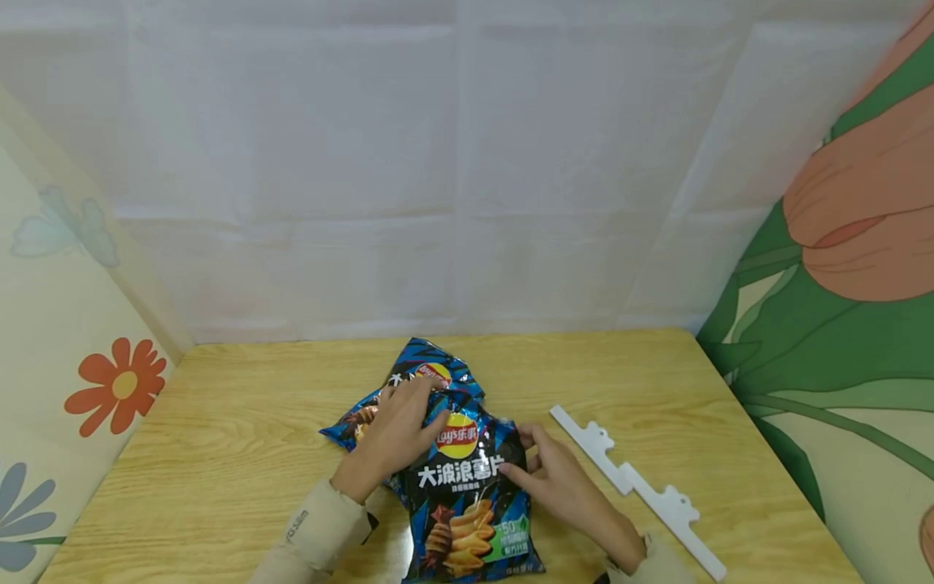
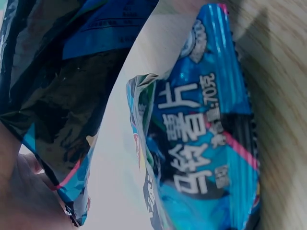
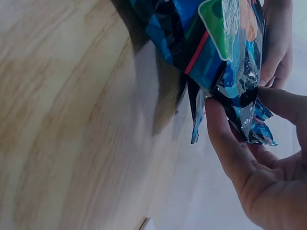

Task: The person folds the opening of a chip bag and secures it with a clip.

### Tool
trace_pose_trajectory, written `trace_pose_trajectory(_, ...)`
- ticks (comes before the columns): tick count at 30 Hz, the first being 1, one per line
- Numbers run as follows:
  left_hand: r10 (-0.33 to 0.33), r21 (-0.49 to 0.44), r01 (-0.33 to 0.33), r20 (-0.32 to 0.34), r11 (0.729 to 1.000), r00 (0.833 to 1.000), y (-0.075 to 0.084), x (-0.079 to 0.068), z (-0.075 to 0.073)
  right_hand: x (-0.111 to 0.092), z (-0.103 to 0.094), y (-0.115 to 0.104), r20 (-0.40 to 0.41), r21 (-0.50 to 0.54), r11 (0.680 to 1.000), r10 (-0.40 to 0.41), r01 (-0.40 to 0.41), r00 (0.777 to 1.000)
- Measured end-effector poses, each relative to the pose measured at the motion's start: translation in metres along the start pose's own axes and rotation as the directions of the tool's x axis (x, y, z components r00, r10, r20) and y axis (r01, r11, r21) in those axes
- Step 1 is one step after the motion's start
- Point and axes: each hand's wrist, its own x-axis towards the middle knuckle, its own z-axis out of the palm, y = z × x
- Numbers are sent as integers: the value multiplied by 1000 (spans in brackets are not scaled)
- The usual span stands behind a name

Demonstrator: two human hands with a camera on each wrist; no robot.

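A black and blue Lay's potato chip bag [image 1: 467, 474] lies front side up near the table's front edge. My left hand [image 1: 400, 430] holds its upper left edge, thumb on the front and the other fingers behind. At the upper right corner, my right hand [image 1: 565, 483] pinches the same bag between thumb and fingers; the right wrist view shows the crumpled edge between the fingertips [image 3: 218, 117]. A second chip bag [image 1: 426, 354] lies behind and partly under the first. Its side shows in the left wrist view as a blue bag [image 2: 196, 139] with a loose, folded upper edge.
Two white toothless-looking clip strips, an upper one [image 1: 584, 442] and a lower one [image 1: 674, 519], lie end to end on the wooden table [image 1: 241, 438], right of my right hand. A white cloth backdrop [image 1: 350, 162] rises behind, with floral panels on both sides.
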Motion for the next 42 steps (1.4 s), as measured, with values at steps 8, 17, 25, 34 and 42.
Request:
trace_pose_trajectory(8, 3, -10, -3, 0, 1000, 1000, 2, -3, 1, -7, 0, 1, 29, 3, 999, -45, 45, 999)
trace_pose_trajectory(17, 2, -35, -2, 13, 999, 1000, 3, -7, 3, -15, 0, 8, 73, 42, 986, -164, 162, 984)
trace_pose_trajectory(25, 25, -57, -25, 5, 998, 1000, 5, -7, 3, -18, 1, 12, 109, 87, 991, -115, 106, 987)
trace_pose_trajectory(34, 55, -38, -54, 17, 998, 998, 7, -8, 2, -24, 3, 14, 135, 130, 990, -68, 50, 988)
trace_pose_trajectory(42, 64, -20, -64, 17, 998, 998, 9, -10, 2, -25, 4, 14, 157, 146, 987, -94, 71, 983)
